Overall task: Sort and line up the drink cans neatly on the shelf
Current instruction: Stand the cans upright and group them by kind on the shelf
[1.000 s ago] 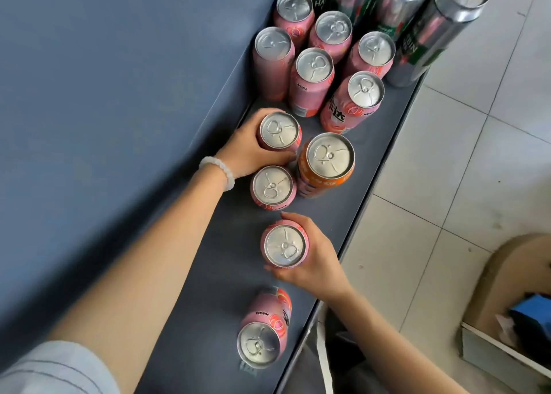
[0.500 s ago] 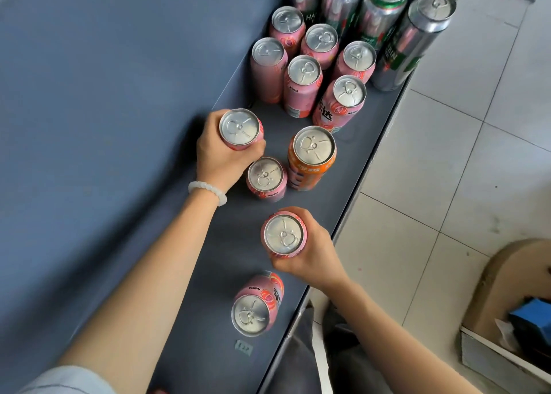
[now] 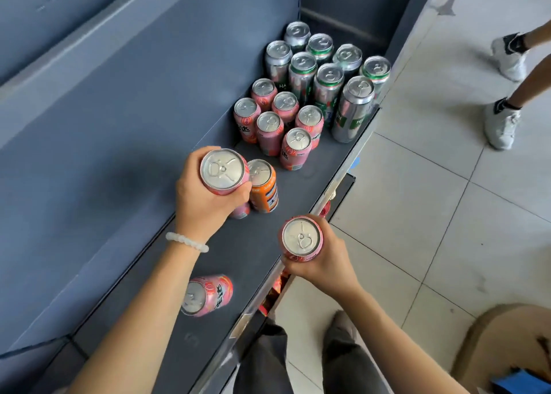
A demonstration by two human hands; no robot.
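My left hand (image 3: pixel 205 202) grips a pink can (image 3: pixel 223 171), lifted above the grey shelf (image 3: pixel 244 250). My right hand (image 3: pixel 323 262) grips a second pink can (image 3: pixel 301 239) over the shelf's front edge. An orange can (image 3: pixel 265 189) stands just right of my left hand, with another pink can (image 3: pixel 242 211) mostly hidden under that hand. One pink can (image 3: pixel 208 295) stands alone near me. Several pink cans (image 3: pixel 275 125) stand grouped farther along, and several tall silver-green cans (image 3: pixel 325 74) fill the far end.
The shelf's back wall (image 3: pixel 119 110) rises on the left. Tiled floor (image 3: pixel 432 214) lies to the right, where another person's white shoes (image 3: pixel 504 125) stand. A cardboard box (image 3: pixel 512 349) sits at the lower right. A lower shelf (image 3: pixel 343 190) shows under the front edge.
Both hands have raised their pink cans off the shelf toward me. The view has tilted up, showing more of the far cans and the other person's feet.
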